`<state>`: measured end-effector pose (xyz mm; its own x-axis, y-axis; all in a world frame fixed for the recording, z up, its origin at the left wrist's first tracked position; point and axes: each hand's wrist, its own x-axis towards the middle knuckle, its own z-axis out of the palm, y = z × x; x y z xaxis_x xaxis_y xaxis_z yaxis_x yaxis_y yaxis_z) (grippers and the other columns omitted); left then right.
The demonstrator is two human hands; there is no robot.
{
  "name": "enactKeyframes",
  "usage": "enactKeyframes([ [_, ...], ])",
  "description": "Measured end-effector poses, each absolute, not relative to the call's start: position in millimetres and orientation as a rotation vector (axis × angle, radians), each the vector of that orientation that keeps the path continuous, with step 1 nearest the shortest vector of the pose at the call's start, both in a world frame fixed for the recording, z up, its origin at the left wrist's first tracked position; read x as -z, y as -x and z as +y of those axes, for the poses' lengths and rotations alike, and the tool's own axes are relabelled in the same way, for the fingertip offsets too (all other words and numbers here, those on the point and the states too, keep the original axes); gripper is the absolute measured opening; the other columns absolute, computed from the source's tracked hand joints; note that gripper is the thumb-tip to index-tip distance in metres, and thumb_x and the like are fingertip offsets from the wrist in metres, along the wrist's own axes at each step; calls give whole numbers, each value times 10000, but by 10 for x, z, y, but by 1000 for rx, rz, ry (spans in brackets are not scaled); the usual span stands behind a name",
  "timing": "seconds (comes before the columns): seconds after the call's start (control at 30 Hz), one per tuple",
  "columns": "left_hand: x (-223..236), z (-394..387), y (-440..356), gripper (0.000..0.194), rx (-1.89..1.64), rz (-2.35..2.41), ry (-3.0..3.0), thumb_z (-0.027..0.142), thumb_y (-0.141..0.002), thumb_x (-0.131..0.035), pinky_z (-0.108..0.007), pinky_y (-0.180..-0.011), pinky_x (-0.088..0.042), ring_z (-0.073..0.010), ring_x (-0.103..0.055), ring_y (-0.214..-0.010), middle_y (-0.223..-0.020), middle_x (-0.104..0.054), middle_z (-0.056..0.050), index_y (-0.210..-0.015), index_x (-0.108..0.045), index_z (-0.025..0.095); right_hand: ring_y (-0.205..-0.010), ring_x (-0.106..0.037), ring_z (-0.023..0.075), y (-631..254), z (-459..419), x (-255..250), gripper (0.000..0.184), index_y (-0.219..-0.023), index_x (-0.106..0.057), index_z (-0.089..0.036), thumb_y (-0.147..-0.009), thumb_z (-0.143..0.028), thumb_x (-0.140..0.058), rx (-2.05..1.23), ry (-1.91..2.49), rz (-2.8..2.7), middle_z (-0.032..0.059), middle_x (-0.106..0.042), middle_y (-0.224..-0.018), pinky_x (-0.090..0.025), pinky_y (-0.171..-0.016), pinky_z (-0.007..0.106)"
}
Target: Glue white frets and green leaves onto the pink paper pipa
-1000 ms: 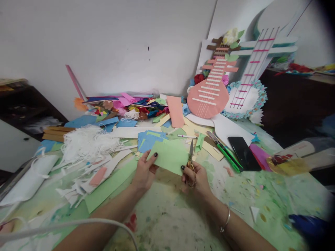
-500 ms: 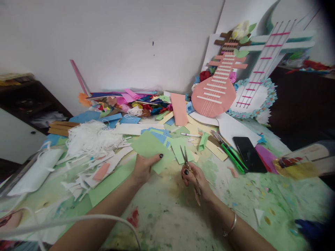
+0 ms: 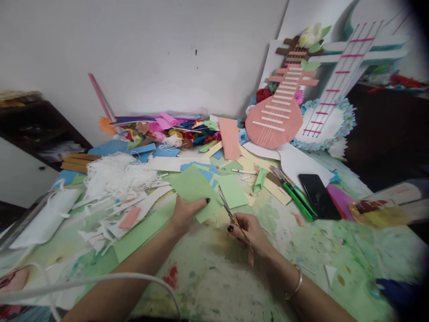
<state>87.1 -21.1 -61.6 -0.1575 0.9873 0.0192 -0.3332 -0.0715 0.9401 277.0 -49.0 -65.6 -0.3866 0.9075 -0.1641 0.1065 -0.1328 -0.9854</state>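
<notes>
My left hand (image 3: 186, 212) pinches a green sheet of paper (image 3: 192, 185), its thumb lying across the lower right part. My right hand (image 3: 248, 232) is closed around a pair of scissors (image 3: 229, 209) whose blades point up and left, at the right edge of that sheet. Whether the blades touch the paper I cannot tell. Just right of the scissors, a smaller green piece of paper (image 3: 233, 191) lies flat on the table. Behind the held sheet are blue paper pieces (image 3: 206, 169).
A pile of white string (image 3: 119, 176) and paper scraps lie to the left. On the right are green-handled cutters (image 3: 298, 201) and a black phone (image 3: 320, 197). A pink paper lute (image 3: 275, 118) leans at the back. A white cable (image 3: 134, 278) crosses the lower left foreground.
The smaller green piece now lies on the table, apart from the held sheet. My left hand has turned the held sheet, and the scissors have swung left to its edge.
</notes>
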Motion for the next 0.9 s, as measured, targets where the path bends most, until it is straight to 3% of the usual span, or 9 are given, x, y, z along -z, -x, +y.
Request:
enactKeyframes([
  [0.9, 666, -209, -865, 556, -1454, 1042, -881, 192, -548, -801, -320, -748, -545, -239, -667, -878, -1017, -702, -80, -1075, -627, 178, -413, -249, 57, -2790, -475, 755, 478, -545, -387, -194, -664, -586, -633, -1498, 1164, -1533, -68, -303, -466, -154, -397, 211],
])
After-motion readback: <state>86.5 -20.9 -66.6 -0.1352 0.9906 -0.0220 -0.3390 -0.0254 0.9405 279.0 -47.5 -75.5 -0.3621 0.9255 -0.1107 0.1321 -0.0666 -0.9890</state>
